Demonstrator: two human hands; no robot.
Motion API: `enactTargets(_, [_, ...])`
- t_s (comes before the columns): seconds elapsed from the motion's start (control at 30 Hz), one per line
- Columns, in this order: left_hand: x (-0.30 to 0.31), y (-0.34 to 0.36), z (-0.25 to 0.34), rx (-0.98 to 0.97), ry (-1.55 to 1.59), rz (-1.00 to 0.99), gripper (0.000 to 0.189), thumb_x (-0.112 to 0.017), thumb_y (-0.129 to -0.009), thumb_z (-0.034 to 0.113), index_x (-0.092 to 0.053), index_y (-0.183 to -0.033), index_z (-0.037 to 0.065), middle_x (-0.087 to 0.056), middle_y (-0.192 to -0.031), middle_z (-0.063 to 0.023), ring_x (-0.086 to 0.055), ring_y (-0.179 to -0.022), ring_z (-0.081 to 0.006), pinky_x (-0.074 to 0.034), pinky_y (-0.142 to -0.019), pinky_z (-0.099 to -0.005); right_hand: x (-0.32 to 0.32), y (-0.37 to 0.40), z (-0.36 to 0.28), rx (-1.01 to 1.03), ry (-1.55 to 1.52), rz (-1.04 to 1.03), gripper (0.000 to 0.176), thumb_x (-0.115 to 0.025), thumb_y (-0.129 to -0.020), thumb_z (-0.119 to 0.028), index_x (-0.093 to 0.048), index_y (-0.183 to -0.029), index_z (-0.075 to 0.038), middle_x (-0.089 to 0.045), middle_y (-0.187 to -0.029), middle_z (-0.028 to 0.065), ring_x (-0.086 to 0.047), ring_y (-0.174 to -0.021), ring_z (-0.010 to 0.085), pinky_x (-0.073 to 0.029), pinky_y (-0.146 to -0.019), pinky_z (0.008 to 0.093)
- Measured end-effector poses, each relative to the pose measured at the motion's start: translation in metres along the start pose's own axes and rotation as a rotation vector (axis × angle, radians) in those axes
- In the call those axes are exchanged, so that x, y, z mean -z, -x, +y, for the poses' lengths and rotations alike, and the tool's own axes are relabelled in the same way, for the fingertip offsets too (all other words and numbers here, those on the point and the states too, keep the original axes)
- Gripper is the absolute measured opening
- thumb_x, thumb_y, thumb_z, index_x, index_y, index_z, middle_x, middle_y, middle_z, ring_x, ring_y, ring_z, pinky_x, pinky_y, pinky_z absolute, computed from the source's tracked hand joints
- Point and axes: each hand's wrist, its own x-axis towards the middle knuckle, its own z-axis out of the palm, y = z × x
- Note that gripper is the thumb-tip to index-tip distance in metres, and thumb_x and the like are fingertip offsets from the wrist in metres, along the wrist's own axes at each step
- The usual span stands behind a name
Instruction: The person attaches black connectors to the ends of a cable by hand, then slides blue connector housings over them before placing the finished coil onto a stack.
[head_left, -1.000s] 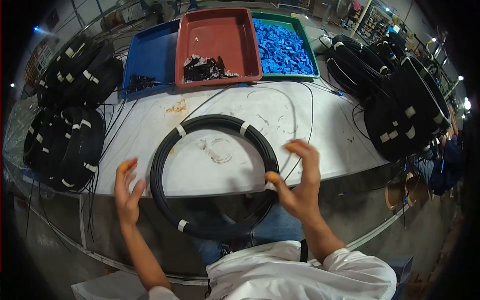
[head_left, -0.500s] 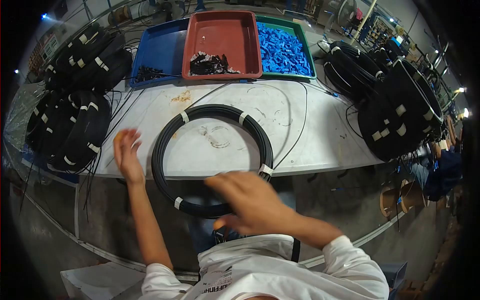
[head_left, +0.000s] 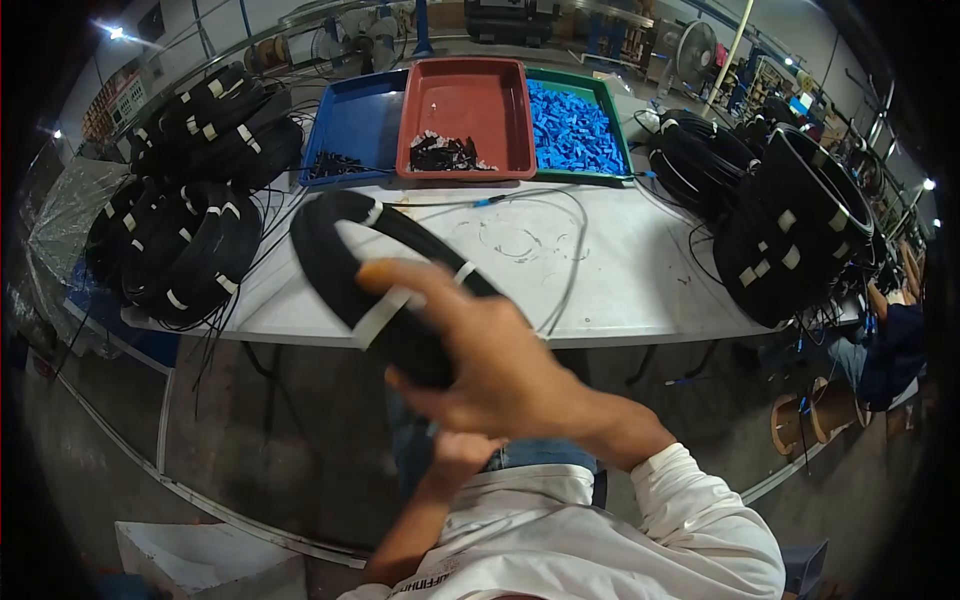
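Right hand [head_left: 490, 350] is curled wide round the near side of the black coil [head_left: 330, 265], which sits tilted just ahead of it over the bench edge [head_left: 640, 335]. Left hand's [head_left: 465, 450] below, half hidden, can't tell its grip.

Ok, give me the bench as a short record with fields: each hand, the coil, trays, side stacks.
right hand: blurred, gripping the coil's near side
right hand point: right hand
left hand: left hand, low by the jeans; grip unclear
coil: black coil, tilted, white tape bands, partly over the white table
blue tray: blue tray, small dark pieces
red tray: red tray, black and white pieces
green tray: green tray, many blue pieces
side stacks: left coils; right coils
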Motion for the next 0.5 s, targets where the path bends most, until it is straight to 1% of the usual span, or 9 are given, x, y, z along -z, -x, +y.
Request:
enactTargets(0.03, [0.010, -0.018, 0.010, 0.004, -0.003, 0.008, 0.066, -0.065, -0.088, 0.053, -0.056, -0.131, 0.004, -0.057, -0.136, -0.0152, -0.055, -0.128, -0.0259, -0.048, -0.104, -0.0473, 0.012, -0.003, -0.001, 0.112, -0.106, 0.131, 0.080, -0.077, -0.069, 0.001, -0.044, -0.141, -0.007, -0.067, -0.118, 0.0161, -0.070, -0.098, 0.0168, -0.053, -0.078, 0.0272])
enactTargets(0.1, [0.036, -0.057, 0.030, -0.379, -1.396, -0.071, 0.065, -0.062, -0.087, 0.061, -0.059, -0.128, 0.012, -0.051, -0.141, -0.0150, -0.041, -0.136, -0.0303, -0.033, -0.108, -0.0603, 0.030, -0.006, -0.005, 0.078, -0.441, 0.298, 0.082, -0.080, -0.065, 0.002, -0.045, -0.139, 0.000, -0.052, -0.135, 0.0133, -0.062, -0.105, 0.0145, -0.049, -0.081, 0.0219])
enactTargets(0.17, [0.064, -0.085, 0.037, -0.758, -2.791, -0.192, 0.064, -0.059, -0.085, 0.068, -0.062, -0.126, 0.019, -0.046, -0.146, -0.0148, -0.028, -0.145, -0.0347, -0.018, -0.113, -0.0732, 0.049, 0.000, -0.028, -0.060, -0.595, 0.397, 0.087, -0.078, -0.067, -0.001, -0.037, -0.144, 0.000, -0.064, -0.102, 0.0139, -0.064, -0.062, 0.0121, -0.052, -0.050, 0.0217])
enactTargets(0.2, [0.075, -0.090, 0.035, -0.744, -2.798, -0.203, 0.064, -0.059, -0.085, 0.068, -0.062, -0.126, 0.019, -0.046, -0.146, -0.0148, -0.028, -0.145, -0.0347, -0.018, -0.113, -0.0732, 0.050, 0.004, -0.028, -0.022, -0.535, 0.483, 0.086, -0.075, -0.071, -0.003, -0.033, -0.146, 0.000, -0.062, -0.079, 0.0105, -0.056, -0.043, 0.0125, -0.045, -0.038, 0.0213])
enactTargets(0.27, [0.091, -0.096, 0.027, -0.945, -2.608, -0.684, 0.068, -0.052, -0.088, 0.071, -0.056, -0.131, 0.017, -0.051, -0.141, -0.0120, -0.029, -0.145, -0.0333, -0.013, -0.116, -0.0699, 0.049, 0.014, -0.031, 0.055, -0.657, 0.588, 0.085, -0.069, -0.075, -0.004, -0.028, -0.149, -0.001, -0.057, -0.069, 0.0102, -0.053, -0.040, 0.0133, -0.044, -0.038, 0.0217])
enactTargets(0.3, [0.092, -0.093, 0.016, -0.941, -2.610, -0.687, 0.068, -0.052, -0.088, 0.071, -0.056, -0.131, 0.017, -0.051, -0.141, -0.0120, -0.029, -0.145, -0.0333, -0.013, -0.116, -0.0699, 0.049, 0.023, -0.028, 0.099, -0.782, 0.595, 0.085, -0.071, -0.076, -0.003, -0.026, -0.148, -0.001, -0.059, -0.071, 0.0091, -0.055, -0.043, 0.0133, -0.045, -0.039, 0.0241])
enactTargets(0.37, [0.094, -0.080, -0.010, -0.895, -2.985, -0.965, 0.065, -0.047, -0.092, 0.070, -0.061, -0.126, 0.017, -0.057, -0.134, -0.0089, -0.029, -0.145, -0.0324, -0.010, -0.117, -0.0685, 0.043, 0.040, -0.022, 0.155, -0.931, 0.644, 0.084, -0.070, -0.078, -0.003, -0.023, -0.148, -0.002, -0.057, -0.068, 0.0075, -0.055, -0.044, 0.0147, -0.045, -0.040, 0.0257])
enactTargets(0.47, [0.116, -0.079, -0.024, -1.073, -2.921, -1.020, 0.061, -0.046, -0.094, 0.068, -0.065, -0.120, 0.016, -0.061, -0.128, -0.0077, -0.033, -0.143, -0.0314, -0.012, -0.117, -0.0682, 0.023, 0.059, -0.014, 0.120, -1.061, 0.795, 0.084, -0.065, -0.080, -0.002, -0.019, -0.150, -0.006, -0.049, -0.063, 0.0066, -0.051, -0.041, 0.0162, -0.044, -0.038, 0.0283])
enactTargets(0.5, [0.113, -0.074, -0.024, -0.896, -2.953, -0.968, 0.051, -0.051, -0.097, 0.058, -0.063, -0.122, 0.016, -0.061, -0.128, -0.0073, -0.036, -0.142, -0.0304, -0.019, -0.116, -0.0667, 0.018, 0.067, -0.007, 0.086, -1.081, 0.828, 0.082, -0.063, -0.082, -0.003, -0.018, -0.150, -0.007, -0.048, -0.064, 0.0065, -0.050, -0.041, 0.0162, -0.044, -0.038, 0.0289])
